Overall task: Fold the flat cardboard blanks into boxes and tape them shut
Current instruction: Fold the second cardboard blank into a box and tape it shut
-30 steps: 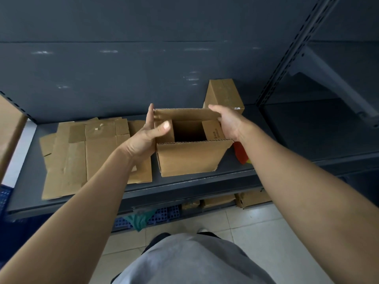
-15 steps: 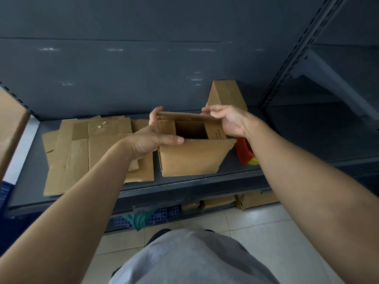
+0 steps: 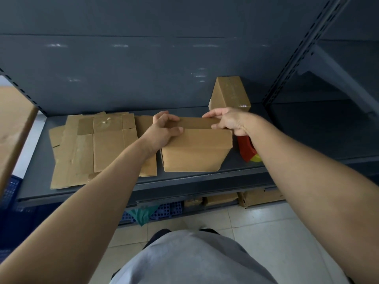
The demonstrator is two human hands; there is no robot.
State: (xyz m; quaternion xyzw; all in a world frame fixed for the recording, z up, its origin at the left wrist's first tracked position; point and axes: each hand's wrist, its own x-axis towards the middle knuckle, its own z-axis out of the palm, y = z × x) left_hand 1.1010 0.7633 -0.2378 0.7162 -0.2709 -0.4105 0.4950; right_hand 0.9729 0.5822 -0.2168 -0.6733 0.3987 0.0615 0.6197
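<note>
Centre-left on the shelf point(image 3: 34, 171) lie flat blanks point(image 3: 92, 148); beside them, at frame centre, the left hand point(image 3: 164, 131) curls over the closed top flaps of the box point(image 3: 196, 154), and the right hand point(image 3: 227, 121) pinches the far flap's right end. Risk: the flaps probably spring open when one hand lets go for the red tape dispenser point(image 3: 247, 150) under the right forearm, gapping the seam.

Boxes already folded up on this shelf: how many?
2: the near box at the shelf front, flaps folded down; the far box standing behind it at the back. More may be hidden.
</note>
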